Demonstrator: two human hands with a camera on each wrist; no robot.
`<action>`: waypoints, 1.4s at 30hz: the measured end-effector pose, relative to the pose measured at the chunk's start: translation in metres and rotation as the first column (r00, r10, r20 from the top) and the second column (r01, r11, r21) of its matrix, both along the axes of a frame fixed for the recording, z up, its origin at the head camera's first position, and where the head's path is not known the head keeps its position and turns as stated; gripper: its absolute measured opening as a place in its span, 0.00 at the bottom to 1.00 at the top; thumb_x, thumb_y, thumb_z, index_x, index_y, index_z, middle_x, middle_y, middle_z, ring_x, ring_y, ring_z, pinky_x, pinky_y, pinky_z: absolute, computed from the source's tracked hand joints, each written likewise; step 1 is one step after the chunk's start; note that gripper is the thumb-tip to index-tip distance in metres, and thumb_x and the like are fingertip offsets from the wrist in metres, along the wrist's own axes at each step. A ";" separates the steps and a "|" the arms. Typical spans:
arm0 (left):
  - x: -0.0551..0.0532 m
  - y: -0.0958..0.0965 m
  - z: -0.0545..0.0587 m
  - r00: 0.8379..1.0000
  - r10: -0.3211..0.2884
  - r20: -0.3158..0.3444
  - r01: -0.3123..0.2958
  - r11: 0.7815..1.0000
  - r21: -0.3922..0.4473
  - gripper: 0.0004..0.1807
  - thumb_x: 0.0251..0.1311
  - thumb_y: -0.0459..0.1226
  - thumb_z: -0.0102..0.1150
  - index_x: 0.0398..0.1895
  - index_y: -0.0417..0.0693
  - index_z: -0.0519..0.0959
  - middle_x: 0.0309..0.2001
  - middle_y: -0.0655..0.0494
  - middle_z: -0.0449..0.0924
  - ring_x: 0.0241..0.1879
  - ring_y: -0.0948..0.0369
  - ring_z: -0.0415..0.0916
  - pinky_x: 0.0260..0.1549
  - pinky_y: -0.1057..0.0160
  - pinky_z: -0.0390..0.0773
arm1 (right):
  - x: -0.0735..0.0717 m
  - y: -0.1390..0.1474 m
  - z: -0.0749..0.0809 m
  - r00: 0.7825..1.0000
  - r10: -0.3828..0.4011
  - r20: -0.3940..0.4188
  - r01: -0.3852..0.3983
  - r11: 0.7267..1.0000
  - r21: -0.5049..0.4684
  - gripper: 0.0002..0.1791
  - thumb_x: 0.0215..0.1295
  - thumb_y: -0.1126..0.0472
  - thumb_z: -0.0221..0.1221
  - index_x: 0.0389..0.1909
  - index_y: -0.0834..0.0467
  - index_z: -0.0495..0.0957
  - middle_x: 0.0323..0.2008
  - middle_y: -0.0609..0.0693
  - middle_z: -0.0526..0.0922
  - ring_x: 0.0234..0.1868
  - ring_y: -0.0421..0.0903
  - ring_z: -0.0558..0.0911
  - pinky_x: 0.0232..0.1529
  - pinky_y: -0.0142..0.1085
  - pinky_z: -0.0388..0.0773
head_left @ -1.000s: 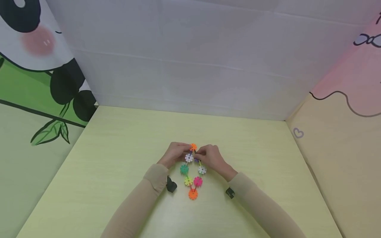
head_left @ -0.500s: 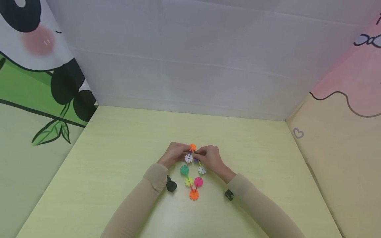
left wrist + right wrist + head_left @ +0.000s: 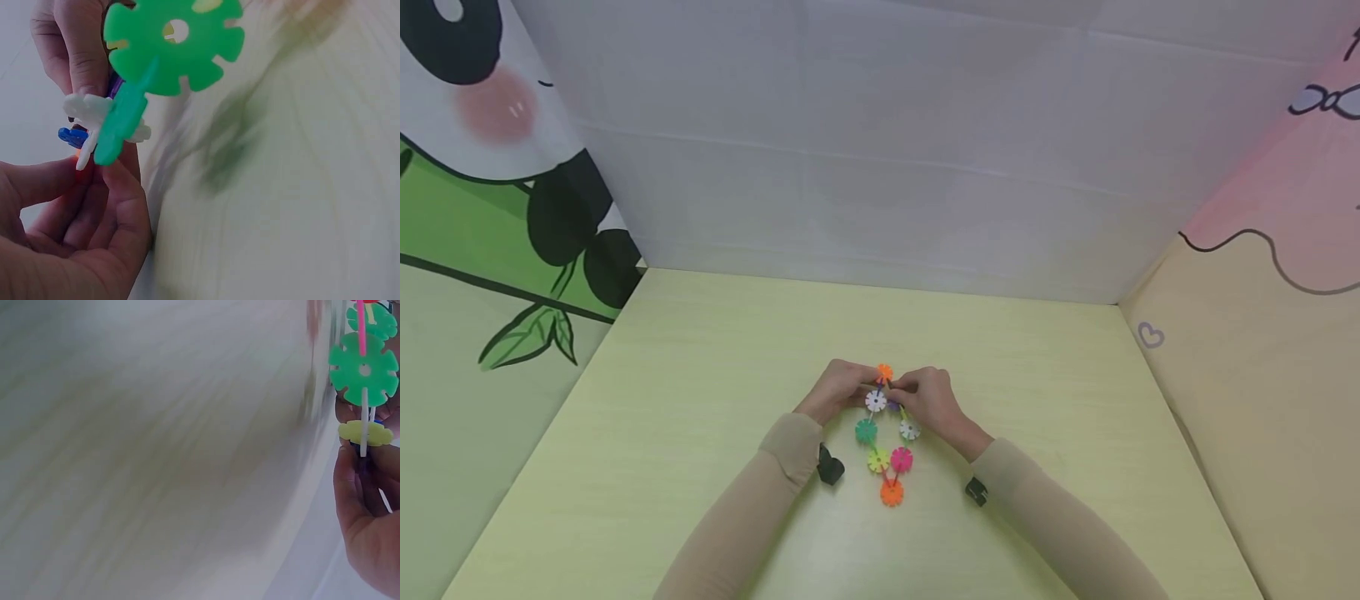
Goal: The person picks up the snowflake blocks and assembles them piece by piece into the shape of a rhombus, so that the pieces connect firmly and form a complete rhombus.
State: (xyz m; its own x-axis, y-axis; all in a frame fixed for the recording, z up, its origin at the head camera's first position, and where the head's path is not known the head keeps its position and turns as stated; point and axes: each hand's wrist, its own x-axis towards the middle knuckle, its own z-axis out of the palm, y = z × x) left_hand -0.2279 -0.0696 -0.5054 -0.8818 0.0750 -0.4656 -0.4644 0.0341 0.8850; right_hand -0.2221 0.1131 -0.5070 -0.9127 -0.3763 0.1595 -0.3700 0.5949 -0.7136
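Note:
A loop of notched plastic snowflake discs, slotted edge to edge, spans both hands in the head view. At its far end my left hand (image 3: 838, 390) pinches an orange disc (image 3: 885, 373), beside a white disc (image 3: 876, 401). On the other side my right hand (image 3: 934, 402) pinches a purple disc (image 3: 893, 406), mostly covered by fingers. Toward me follow a green disc (image 3: 866, 431), a yellow disc (image 3: 878, 460), a pink disc (image 3: 901, 459) and another orange disc (image 3: 892, 493). Close up in the left wrist view is a green disc (image 3: 212, 69). Fingers hide the joint between the hands.
The pale yellow tabletop (image 3: 715, 333) extends around the hands. A white wall panel (image 3: 880, 167) rises behind it, with printed panels at left and right. Black wrist cameras sit by both cuffs, the left camera (image 3: 831, 467) near the discs.
The near end of the disc loop has shifted slightly right and toward me. Both hands keep their pinches, nearly in place; the far orange disc has tipped a little left.

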 end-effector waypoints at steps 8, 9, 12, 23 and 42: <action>0.001 0.000 0.000 1.000 -0.019 -0.010 0.019 1.000 0.010 0.10 0.59 0.34 0.58 0.38 0.34 0.83 0.35 0.45 0.83 0.33 0.58 0.82 0.35 0.61 0.80 | 0.001 0.000 0.000 1.000 0.011 -0.009 -0.012 1.000 -0.011 0.06 0.55 0.59 0.70 0.30 0.58 0.88 0.26 0.45 0.85 0.28 0.35 0.82 0.28 0.29 0.77; 0.001 0.000 0.000 1.000 -0.023 -0.009 0.023 1.000 0.009 0.11 0.59 0.34 0.58 0.38 0.34 0.83 0.35 0.46 0.83 0.33 0.58 0.82 0.35 0.61 0.80 | 0.001 0.000 0.000 1.000 0.010 -0.008 -0.010 1.000 -0.009 0.06 0.55 0.59 0.70 0.30 0.58 0.88 0.27 0.45 0.85 0.28 0.35 0.82 0.29 0.29 0.77; 0.002 -0.001 0.000 0.999 -0.031 -0.015 0.031 1.000 0.004 0.10 0.60 0.34 0.58 0.38 0.35 0.83 0.36 0.46 0.83 0.33 0.57 0.82 0.35 0.61 0.80 | 0.002 0.000 0.001 1.000 0.010 -0.004 -0.010 1.000 -0.006 0.06 0.55 0.59 0.70 0.31 0.58 0.88 0.27 0.45 0.85 0.29 0.35 0.82 0.29 0.29 0.77; 0.003 -0.001 0.000 0.998 -0.056 -0.029 0.056 0.998 0.014 0.10 0.59 0.34 0.58 0.38 0.36 0.84 0.35 0.46 0.84 0.34 0.57 0.83 0.36 0.61 0.80 | 0.001 0.000 0.002 1.000 0.007 0.010 -0.007 1.000 -0.008 0.06 0.55 0.58 0.70 0.30 0.57 0.87 0.26 0.44 0.85 0.28 0.34 0.81 0.28 0.28 0.77; -0.004 0.005 0.003 0.993 -0.101 -0.059 0.098 0.994 -0.039 0.10 0.60 0.36 0.61 0.40 0.38 0.84 0.38 0.47 0.83 0.35 0.57 0.81 0.34 0.62 0.80 | -0.003 0.016 0.002 0.992 0.019 0.125 -0.014 0.999 -0.042 0.10 0.53 0.55 0.71 0.35 0.54 0.87 0.32 0.42 0.85 0.36 0.38 0.82 0.38 0.32 0.78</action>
